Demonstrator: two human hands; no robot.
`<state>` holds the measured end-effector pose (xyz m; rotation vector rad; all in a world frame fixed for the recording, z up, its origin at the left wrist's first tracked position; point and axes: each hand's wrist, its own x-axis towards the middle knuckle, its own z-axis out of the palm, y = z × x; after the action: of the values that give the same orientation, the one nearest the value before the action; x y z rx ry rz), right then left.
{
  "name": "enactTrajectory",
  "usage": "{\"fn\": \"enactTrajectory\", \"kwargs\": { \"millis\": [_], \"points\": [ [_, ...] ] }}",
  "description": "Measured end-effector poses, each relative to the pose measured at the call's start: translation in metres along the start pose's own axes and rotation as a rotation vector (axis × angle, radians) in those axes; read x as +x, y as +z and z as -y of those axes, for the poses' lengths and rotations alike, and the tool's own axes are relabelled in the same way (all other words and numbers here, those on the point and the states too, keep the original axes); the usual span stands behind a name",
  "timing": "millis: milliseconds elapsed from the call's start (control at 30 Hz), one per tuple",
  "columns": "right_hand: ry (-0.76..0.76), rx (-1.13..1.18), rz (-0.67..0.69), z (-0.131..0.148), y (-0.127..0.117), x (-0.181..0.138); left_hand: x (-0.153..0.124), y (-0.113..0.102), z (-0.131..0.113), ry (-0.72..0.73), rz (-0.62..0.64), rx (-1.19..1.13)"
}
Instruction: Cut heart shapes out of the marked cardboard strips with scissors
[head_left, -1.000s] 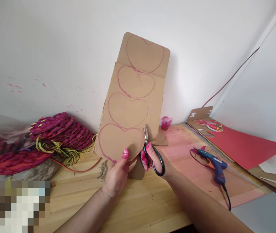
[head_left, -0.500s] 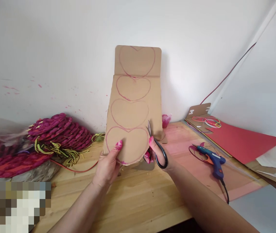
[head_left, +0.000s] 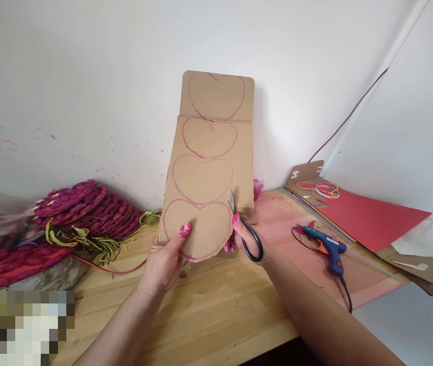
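The left hand (head_left: pixel 168 256) grips the bottom of a tall cardboard sheet (head_left: pixel 211 162) held up over the desk (head_left: pixel 216 310). The right hand (head_left: pixel 249 241) grips black scissors (head_left: pixel 245 229) cutting its right edge. The cardboard looks light and stiff, best held low near the cut.

Wall (head_left: pixel 87 61): plain white, flecked with pink spots at the left.
Desk (head_left: pixel 216 315): light wood, set into the corner.
Light: soft, even.

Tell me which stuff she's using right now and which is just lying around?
In use: cardboard with drawn hearts, held by the left hand; scissors in the right hand.

Lying about: glue gun, woven mats, red paper, pink cup.
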<state>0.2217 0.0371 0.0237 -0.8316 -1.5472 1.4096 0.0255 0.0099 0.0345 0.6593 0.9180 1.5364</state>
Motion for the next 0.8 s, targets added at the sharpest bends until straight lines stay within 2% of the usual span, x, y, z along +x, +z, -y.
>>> {"fn": "enactTrajectory", "kwargs": {
  "millis": [333, 467, 800],
  "points": [
    [0.032, 0.098, -0.079, -0.001, 0.002, 0.002, -0.016, 0.015, 0.006, -0.025, -0.066, -0.058],
    [0.027, 0.174, -0.056, -0.004, 0.004, 0.003, -0.018, 0.016, 0.012, -0.040, -0.104, -0.076],
    [0.000, 0.398, 0.019, -0.009, 0.007, 0.003, -0.021, 0.016, 0.019, -0.074, -0.075, -0.097]
  ]
}}
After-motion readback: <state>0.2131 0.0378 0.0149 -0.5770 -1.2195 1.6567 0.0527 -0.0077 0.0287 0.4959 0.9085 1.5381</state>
